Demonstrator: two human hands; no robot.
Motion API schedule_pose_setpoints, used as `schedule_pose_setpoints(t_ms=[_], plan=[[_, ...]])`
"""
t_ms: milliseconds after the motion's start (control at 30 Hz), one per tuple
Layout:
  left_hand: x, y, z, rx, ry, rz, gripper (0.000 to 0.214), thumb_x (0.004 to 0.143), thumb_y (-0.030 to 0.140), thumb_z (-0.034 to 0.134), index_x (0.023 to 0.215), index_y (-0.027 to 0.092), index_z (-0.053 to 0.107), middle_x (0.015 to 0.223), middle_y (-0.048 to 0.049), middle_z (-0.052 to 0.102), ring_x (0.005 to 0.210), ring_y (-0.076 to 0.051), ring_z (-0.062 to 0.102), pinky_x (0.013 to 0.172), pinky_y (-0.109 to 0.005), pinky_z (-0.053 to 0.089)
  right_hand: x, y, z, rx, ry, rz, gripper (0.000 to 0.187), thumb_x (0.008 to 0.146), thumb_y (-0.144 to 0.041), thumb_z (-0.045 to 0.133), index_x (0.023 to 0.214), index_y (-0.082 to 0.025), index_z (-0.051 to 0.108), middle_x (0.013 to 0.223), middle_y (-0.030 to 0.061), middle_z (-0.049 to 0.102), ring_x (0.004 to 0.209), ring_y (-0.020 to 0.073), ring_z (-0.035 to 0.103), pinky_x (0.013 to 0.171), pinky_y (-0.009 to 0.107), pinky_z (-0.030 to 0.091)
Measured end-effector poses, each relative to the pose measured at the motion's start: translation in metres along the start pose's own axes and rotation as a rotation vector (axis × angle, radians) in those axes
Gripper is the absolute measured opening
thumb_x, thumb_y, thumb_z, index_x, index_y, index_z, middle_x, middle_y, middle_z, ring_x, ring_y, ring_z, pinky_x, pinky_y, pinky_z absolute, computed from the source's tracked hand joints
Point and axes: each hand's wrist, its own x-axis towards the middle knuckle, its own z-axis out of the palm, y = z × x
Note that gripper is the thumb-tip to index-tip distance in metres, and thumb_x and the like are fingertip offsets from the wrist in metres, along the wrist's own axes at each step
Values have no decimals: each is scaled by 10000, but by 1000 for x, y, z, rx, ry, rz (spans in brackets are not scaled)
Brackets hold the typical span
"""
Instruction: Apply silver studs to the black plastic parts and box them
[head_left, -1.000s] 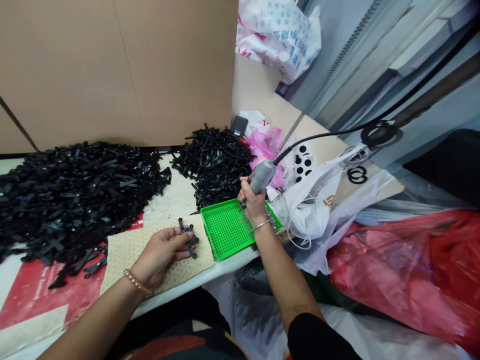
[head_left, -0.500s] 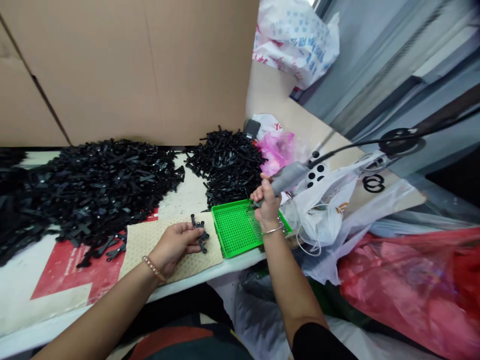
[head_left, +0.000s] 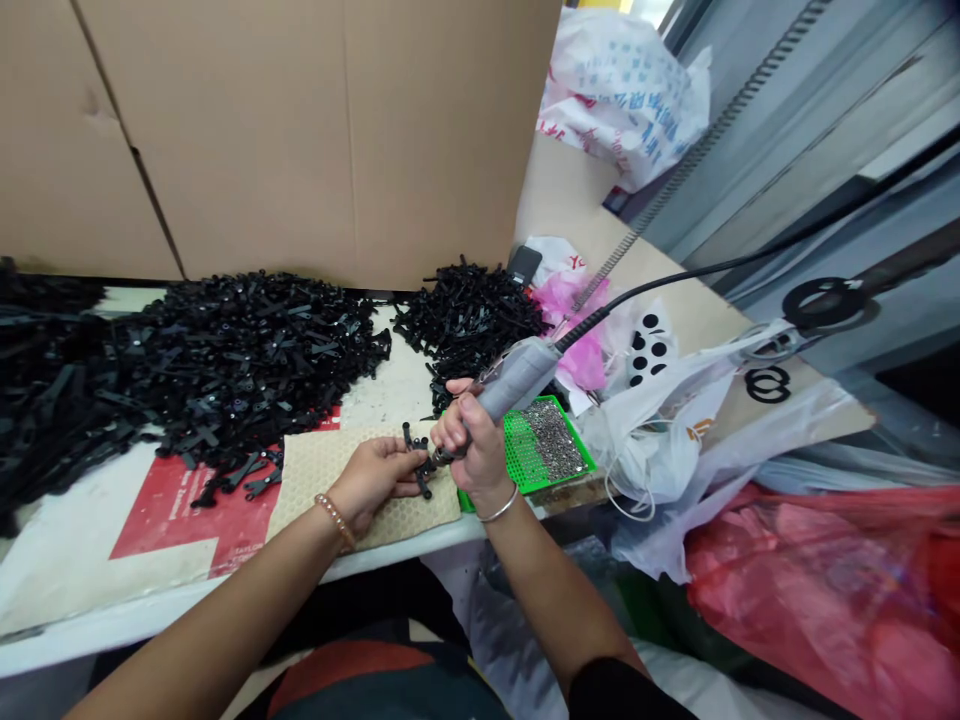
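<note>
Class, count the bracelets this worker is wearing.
2: a beaded bracelet on the left wrist, and a thin metal bangle on the right wrist.

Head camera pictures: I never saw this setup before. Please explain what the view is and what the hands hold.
These pictures come from a camera worn on a person's head, looking down at their hands. The left hand holds small black parts over a beige honeycomb mat. The right hand grips a grey handheld power tool, its tip at those parts. Nearby lie heaps of black parts and a green perforated tray with small silver bits.
</note>
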Motion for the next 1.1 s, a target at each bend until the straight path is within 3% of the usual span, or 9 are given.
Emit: schedule_pose_setpoints(t_ms=[1100], plan=[[2, 0, -1, 10, -5, -19, 172, 654, 193, 781, 741, 90, 673, 717, -65, 707, 552, -104, 611, 524, -210, 526, -4, 9, -4, -55, -54, -65, 249, 759, -374, 676, 893, -191, 574, 445, -116, 376, 377, 50, 342, 438, 200, 355]])
